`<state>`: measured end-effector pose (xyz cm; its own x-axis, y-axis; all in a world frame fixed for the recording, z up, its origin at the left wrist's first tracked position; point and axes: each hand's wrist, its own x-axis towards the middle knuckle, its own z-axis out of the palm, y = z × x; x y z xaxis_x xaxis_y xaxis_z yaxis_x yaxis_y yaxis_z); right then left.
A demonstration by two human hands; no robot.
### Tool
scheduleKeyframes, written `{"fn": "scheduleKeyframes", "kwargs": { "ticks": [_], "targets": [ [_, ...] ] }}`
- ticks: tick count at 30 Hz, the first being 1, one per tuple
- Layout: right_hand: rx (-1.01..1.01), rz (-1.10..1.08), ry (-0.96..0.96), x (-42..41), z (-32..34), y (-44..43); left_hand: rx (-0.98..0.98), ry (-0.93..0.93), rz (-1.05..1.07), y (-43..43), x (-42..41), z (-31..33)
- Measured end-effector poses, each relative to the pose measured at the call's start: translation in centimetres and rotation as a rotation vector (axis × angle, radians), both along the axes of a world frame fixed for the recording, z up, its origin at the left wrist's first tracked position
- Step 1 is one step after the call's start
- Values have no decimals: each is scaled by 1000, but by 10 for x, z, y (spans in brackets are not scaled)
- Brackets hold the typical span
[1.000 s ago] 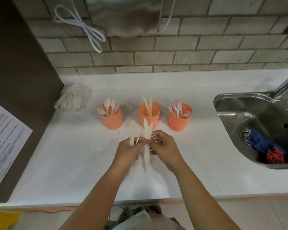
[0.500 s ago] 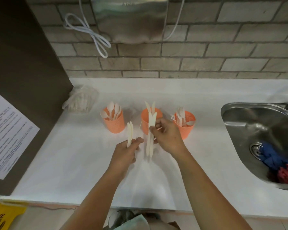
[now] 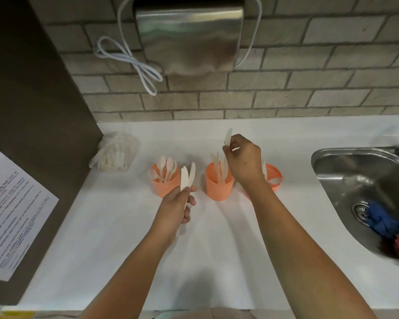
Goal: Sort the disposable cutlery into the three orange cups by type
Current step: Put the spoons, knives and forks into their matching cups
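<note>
On the counter stand in a row the left cup, holding spoons, the middle cup, holding knives, and the right cup, partly behind the right hand. A bag lies far left, the sink right.

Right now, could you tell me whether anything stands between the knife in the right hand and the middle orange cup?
Nothing visible does. The right hand pinches the knife above the middle cup. The cup's open mouth holds only a few other knives, which leave room.
</note>
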<state>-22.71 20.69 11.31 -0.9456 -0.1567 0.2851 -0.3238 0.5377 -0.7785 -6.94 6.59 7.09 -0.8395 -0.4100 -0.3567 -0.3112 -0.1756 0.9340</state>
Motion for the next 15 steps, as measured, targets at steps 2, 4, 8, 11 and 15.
{"fn": "scheduleKeyframes", "kwargs": {
  "ticks": [2,4,8,11,15],
  "targets": [
    [-23,-17,0,-1,2,-3,-9,5,-12,-3,-3,-1],
    [3,-10,-26,-3,1,-6,-6,11,-26,-4,-5,-1],
    [3,-18,29,4,3,-11,46,46,-62,-4,-8,1],
    [-64,-15,117,23,12,-12,61,61,-85,-4,-10,4],
    [-63,168,-235,50,7,-11,83,101,-144,0,-13,5]
  ]
}}
